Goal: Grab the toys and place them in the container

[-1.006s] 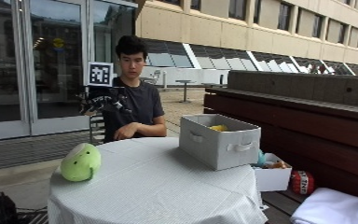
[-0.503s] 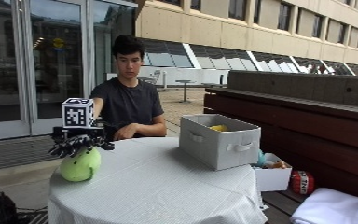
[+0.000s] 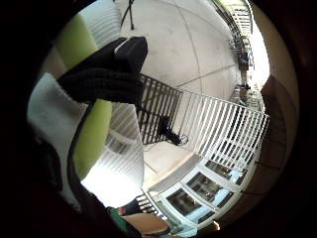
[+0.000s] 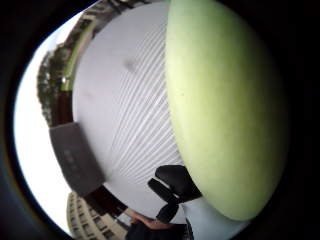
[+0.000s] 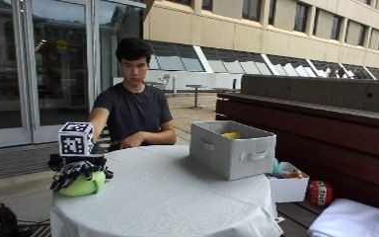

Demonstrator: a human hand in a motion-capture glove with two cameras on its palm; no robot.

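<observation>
A green plush toy [image 5: 84, 186] lies near the left edge of the round white-clothed table [image 5: 170, 197]. My gloved right hand [image 5: 76, 170] rests on top of it, fingers curled down around it. The toy fills much of the thumb side palm view [image 4: 225, 110] and shows beside a gloved finger [image 3: 106, 82] in the little finger side view [image 3: 91, 134]. A grey fabric container [image 5: 232, 149] stands at the table's right side, with something yellow [image 5: 231, 135] inside.
The person's bare left hand [image 5: 132, 141] rests on the table's far edge. A small white box [image 5: 288, 185] with toys and a red object [image 5: 318, 192] sit on the wooden bench at the right. White cloth [image 5: 354, 222] lies at the lower right.
My hand came down from chest height to the left, reached the green toy and now sits lower on it, with its fingers wrapped around it.
</observation>
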